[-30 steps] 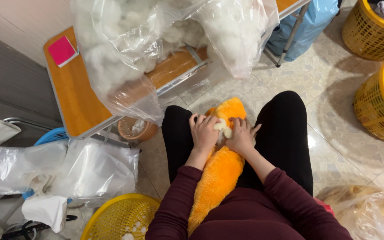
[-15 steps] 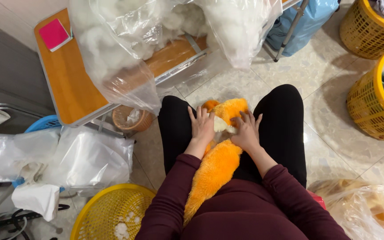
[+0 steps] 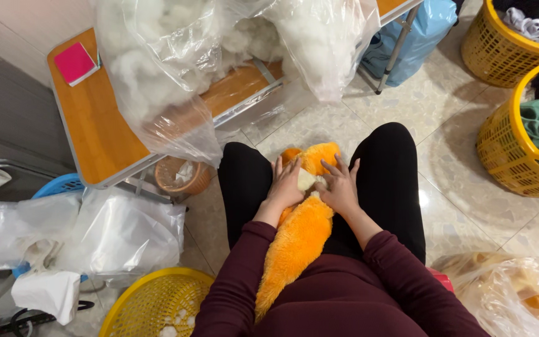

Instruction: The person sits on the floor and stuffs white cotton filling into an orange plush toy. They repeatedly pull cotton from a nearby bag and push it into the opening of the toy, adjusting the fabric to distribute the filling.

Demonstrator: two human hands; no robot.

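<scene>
The orange plush (image 3: pixel 301 234) lies along the person's lap at the centre of the frame, its head end between the knees and its long tail running back toward the waist. It looks light, soft and floppy, with a shaggy pile that should not slip but will squash under any pressure, so it is best held around the body on both sides of the opening, not by the limp tail. A tuft of white stuffing (image 3: pixel 306 180) shows at a gap near the head end, just between the two hands. The left hand (image 3: pixel 287 186) lies flat on the plush beside that gap, fingers spread and pressing down, its grip closed on nothing. The right hand (image 3: pixel 339 187) rests on the other side, fingers apart, tips touching the fur at the stuffing. Toward the upper left a wooden desk (image 3: pixel 95 134) carries clear bags of stuffing (image 3: pixel 163 68) and a pink block (image 3: pixel 74 63). Yellow baskets (image 3: pixel 519 143) of cloth stand at the right edge, another yellow basket (image 3: pixel 151 306) at the bottom left.
</scene>
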